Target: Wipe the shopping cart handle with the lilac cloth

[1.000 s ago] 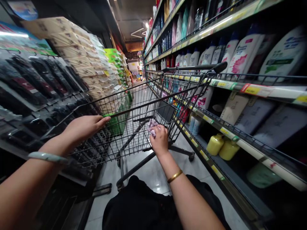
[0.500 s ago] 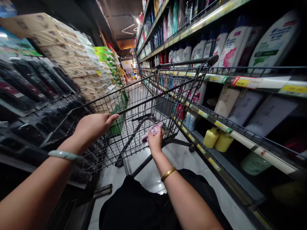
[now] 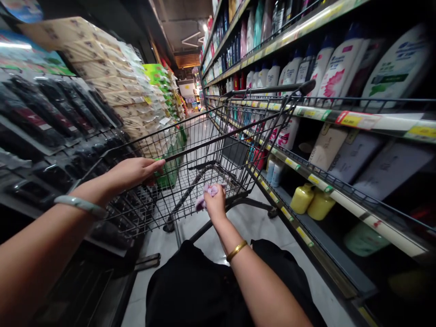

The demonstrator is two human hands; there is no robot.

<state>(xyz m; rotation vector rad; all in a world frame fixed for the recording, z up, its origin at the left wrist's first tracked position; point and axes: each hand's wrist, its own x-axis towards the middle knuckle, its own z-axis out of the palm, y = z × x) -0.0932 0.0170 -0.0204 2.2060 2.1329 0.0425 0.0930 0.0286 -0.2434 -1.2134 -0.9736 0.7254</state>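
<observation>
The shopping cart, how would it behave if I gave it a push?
The shopping cart would probably roll rather than drag, since wheels show beneath it. Being wire mesh, it looks stiff and unlikely to bend much. The open build suggests it may be light for its size.

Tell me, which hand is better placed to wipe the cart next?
Probably the right hand: it holds the bunched purple cloth, close to the wire side of the cart. The left hand shows no cloth and rests at the top rail.
</observation>
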